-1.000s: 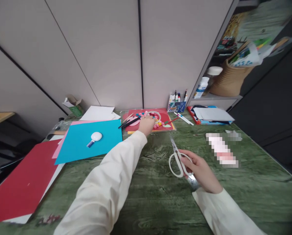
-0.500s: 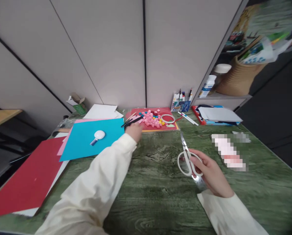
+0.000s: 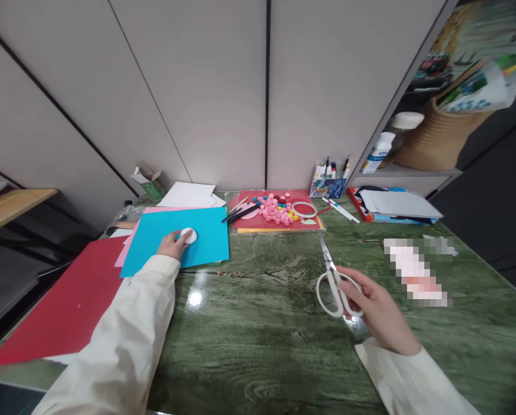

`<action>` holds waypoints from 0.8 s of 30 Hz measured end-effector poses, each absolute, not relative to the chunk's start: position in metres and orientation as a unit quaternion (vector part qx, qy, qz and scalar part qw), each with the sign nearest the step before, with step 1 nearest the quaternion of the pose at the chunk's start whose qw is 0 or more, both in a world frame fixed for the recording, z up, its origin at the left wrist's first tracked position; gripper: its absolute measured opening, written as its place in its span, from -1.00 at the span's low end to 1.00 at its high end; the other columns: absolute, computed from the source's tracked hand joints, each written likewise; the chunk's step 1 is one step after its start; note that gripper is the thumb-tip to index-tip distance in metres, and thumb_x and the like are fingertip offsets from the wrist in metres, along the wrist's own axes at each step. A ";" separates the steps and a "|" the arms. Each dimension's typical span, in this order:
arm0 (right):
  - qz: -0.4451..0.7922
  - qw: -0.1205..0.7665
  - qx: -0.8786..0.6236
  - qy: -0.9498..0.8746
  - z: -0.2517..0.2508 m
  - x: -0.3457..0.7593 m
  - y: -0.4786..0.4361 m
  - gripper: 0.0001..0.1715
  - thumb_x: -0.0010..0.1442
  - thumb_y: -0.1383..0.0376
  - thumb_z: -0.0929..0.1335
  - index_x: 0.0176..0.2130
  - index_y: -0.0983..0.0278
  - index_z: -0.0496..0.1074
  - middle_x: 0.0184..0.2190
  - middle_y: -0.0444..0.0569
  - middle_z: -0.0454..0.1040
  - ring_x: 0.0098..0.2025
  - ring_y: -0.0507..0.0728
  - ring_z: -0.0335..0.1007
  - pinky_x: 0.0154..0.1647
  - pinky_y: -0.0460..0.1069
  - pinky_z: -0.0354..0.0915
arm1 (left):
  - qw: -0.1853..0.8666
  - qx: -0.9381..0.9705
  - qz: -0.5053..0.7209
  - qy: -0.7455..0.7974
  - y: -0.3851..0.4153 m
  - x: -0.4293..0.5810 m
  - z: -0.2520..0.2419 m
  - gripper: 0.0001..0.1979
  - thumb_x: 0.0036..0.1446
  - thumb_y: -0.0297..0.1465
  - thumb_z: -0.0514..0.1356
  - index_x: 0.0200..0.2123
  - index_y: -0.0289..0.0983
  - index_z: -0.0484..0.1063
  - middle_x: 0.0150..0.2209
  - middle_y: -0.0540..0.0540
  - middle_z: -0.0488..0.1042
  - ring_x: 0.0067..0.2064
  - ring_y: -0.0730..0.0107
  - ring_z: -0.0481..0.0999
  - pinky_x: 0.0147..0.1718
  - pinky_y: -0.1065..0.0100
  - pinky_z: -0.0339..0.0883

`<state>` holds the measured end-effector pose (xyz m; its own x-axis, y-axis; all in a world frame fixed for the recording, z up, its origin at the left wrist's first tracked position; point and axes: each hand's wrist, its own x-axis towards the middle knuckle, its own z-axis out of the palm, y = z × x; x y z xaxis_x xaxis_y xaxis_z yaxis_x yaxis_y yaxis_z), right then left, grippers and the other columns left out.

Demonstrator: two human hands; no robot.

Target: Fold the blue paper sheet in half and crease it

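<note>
My left hand (image 3: 173,245) is over the blue paper (image 3: 154,225), its fingers closed on the edge of a small white round-headed object (image 3: 188,236). That object's short handle is hidden behind the hand. In my right hand (image 3: 381,308) is a pair of scissors (image 3: 336,297) with white handles. Their blades point away from me over the green table, and the fingers wrap the right-hand loop. A black slim tool (image 3: 243,212) lies by the blue paper's far right corner.
Pink, blue and yellow small balls (image 3: 277,208) and a white tape ring (image 3: 304,210) lie on red sheets. Red paper (image 3: 63,300) covers the table's left side. Markers (image 3: 341,210), a pen holder (image 3: 328,181) and stacked papers (image 3: 400,204) stand or lie at the back right.
My left hand has moved left from beside the black slim tool to the white round-headed object. My right hand keeps the scissors in about the same place. The view has shifted slightly left.
</note>
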<state>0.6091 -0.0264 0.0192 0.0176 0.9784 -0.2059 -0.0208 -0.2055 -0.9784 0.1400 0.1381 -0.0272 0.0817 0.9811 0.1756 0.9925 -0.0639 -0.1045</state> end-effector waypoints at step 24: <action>0.564 0.466 -0.528 -0.431 0.019 0.609 -0.028 -0.54 0.13 0.15 0.31 -0.01 0.27 0.26 -0.66 -0.18 0.33 -0.66 0.00 0.21 -0.64 -0.10 0.12 | 0.074 -0.741 -0.122 -0.656 0.133 0.165 -0.019 -0.63 0.04 -0.31 0.13 -0.04 -0.21 0.37 -0.15 -0.21 0.29 -0.24 0.24 0.37 -0.19 0.21 0.26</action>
<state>0.6092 -0.0284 0.0189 -0.0085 0.9809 -0.1946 -0.0711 -0.1947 -0.9783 0.1655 0.1327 -0.0186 0.1087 0.9544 0.2782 0.9906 -0.1275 0.0503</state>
